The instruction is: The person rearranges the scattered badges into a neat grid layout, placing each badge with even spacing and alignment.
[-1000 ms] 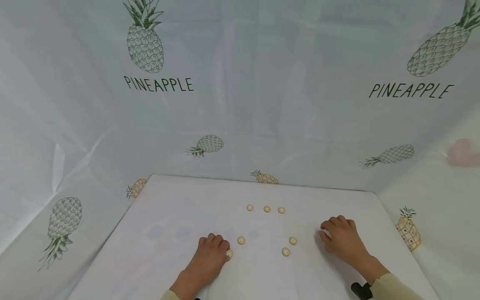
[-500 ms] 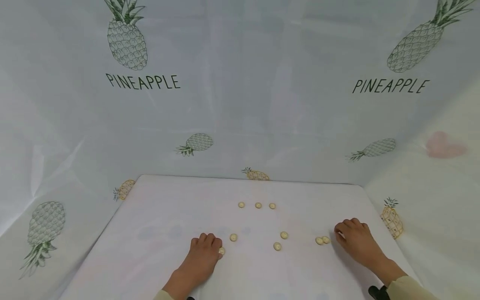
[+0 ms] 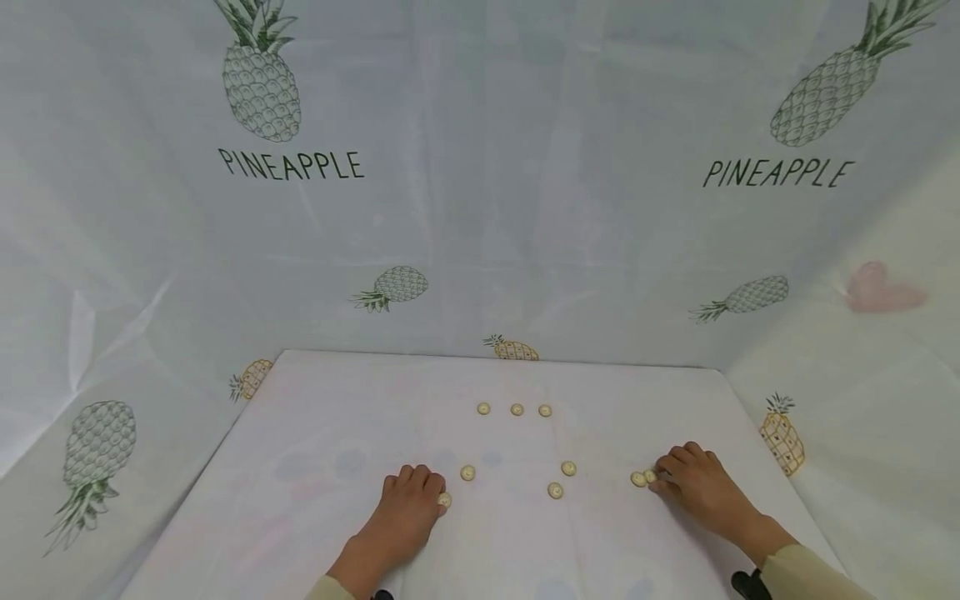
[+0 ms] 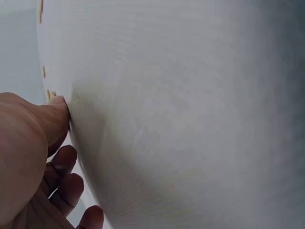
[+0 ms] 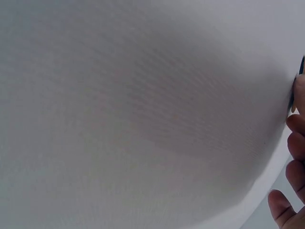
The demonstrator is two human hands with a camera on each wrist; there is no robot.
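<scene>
Discs (image 3: 517, 409), nine small, round and cream-yellow (they look like buttons), lie spread over a white counter (image 3: 337, 442) across the lower half of the frame. Three sit apart in a row near the far edge, just right of centre. Two more are close together, yet not touching, right of bottom centre. One lies alone left of those two, and just below and left of it is the disc (image 3: 445, 501) at the left hand (image 3: 408, 507). The last two rest side by side at lower right: an outer disc (image 3: 638, 479) and, touching or nearly so, an inner disc (image 3: 650, 476) at the right hand (image 3: 696, 485).

Both hands have their fingers bent. On the left, thumb and forefinger are nearly together, pinching that one disc at its edge; the left wrist view shows the other fingers loosely curled. On the right, thumb and fingertips narrow onto the inner disc and pinch its edge (the right wrist view catches only part of this hand).

Two pale sleeves (image 3: 813, 575) enter from the bottom edge. Behind, a pale backdrop (image 3: 517, 208) carries eight printed pineapples (image 3: 258, 92), five grey-green and three yellow, and the word PINEAPPLE twice, plus one red heart (image 3: 883, 289) at right.
</scene>
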